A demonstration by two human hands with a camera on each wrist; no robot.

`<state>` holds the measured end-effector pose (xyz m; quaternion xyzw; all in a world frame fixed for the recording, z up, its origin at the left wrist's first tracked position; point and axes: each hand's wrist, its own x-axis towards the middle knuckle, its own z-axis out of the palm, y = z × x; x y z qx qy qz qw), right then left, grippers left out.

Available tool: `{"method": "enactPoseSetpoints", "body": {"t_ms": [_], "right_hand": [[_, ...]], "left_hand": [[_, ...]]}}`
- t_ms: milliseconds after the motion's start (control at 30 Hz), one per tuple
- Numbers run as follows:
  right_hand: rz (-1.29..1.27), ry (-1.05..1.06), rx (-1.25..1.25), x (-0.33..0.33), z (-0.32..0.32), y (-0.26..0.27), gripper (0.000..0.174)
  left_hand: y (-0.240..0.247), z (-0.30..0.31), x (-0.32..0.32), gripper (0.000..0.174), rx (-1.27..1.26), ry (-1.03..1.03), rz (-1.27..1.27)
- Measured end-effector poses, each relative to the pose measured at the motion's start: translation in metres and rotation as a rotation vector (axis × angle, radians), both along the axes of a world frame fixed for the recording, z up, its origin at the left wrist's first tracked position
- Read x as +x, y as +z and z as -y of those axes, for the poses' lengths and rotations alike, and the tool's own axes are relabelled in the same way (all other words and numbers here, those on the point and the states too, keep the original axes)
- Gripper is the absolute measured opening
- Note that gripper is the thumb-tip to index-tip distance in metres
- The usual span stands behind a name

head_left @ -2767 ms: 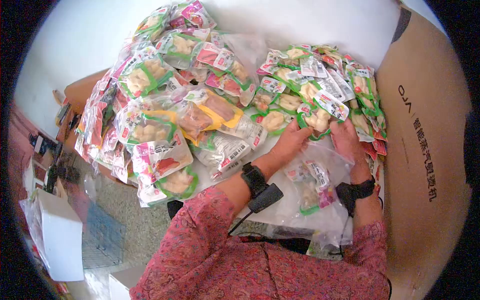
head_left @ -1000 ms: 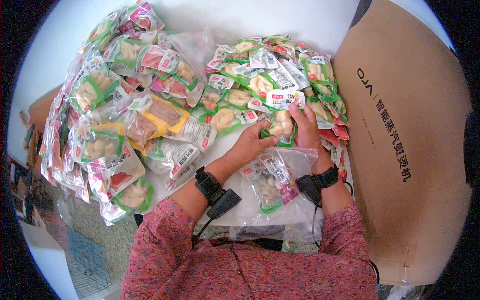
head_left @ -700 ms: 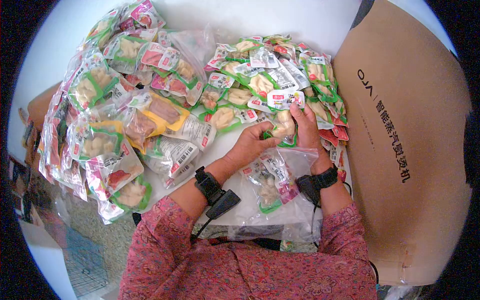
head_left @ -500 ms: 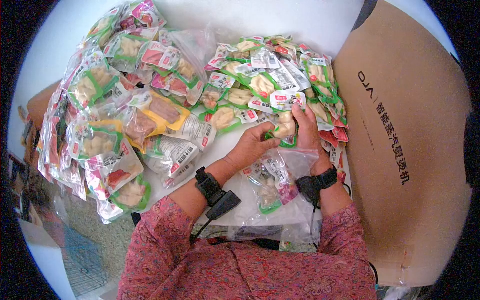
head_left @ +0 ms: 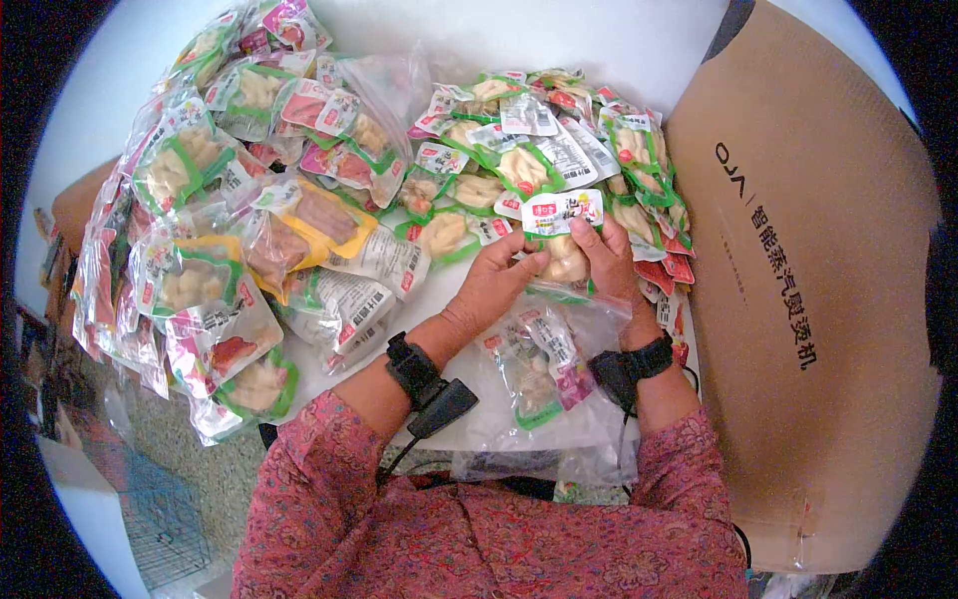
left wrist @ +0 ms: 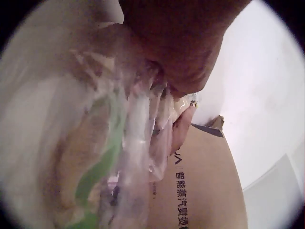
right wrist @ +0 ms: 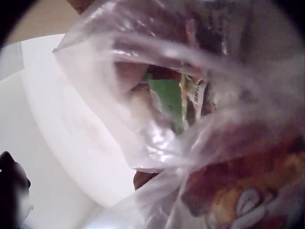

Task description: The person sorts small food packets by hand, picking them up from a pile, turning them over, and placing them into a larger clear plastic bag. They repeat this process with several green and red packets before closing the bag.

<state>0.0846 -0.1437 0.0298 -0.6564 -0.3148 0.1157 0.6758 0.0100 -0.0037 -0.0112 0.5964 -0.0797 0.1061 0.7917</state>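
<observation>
Both hands hold one snack packet (head_left: 561,214) in front of the right pile in the head view. It has a white printed label, a green border and pale, lumpy food inside. My left hand (head_left: 491,288) pinches its left edge between thumb and fingers. On its right side, my right hand (head_left: 614,265) grips it with the thumb across the front. Below the hands lies a clear plastic bag (head_left: 603,351) with a few packets inside, its mouth near my right hand. In the right wrist view the bag's clear film (right wrist: 90,86) covers much of the hand's work.
Filled clear bags of packets (head_left: 225,339) are heaped at the left. A pile of loose packets (head_left: 529,170) stands behind the hands. A large cardboard box (head_left: 788,299) rises along the right side of the white tabletop (head_left: 454,424). A wire cage (head_left: 165,519) sits on the floor, lower left.
The head view has swung right since the first frame. The held packet has come nearer the body, and in the last half second its label has turned up to face the camera and shifted slightly left.
</observation>
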Motion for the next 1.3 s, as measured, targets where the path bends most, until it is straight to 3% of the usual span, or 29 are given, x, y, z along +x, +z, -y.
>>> {"method": "enactPoseSetpoints", "body": {"t_ms": [600,800,1100,1300], "right_hand": [[-0.125,0.022,0.097,0.002,-0.001,-0.005,0.03],[0.024,0.013,-0.001,0.005,0.001,-0.005,0.03],[0.186,-0.132,-0.09,0.007,0.005,0.002,0.031],[-0.014,-0.117,0.009,0.004,0.004,0.003,0.034]], "left_hand": [[-0.008,-0.003,0.007,0.015,-0.085,-0.076,-0.033],[-0.004,-0.003,0.001,0.011,0.05,-0.004,-0.06],[0.001,-0.002,-0.001,0.014,0.033,-0.034,-0.065],[0.003,-0.001,-0.003,0.018,0.03,-0.086,-0.052]]}}
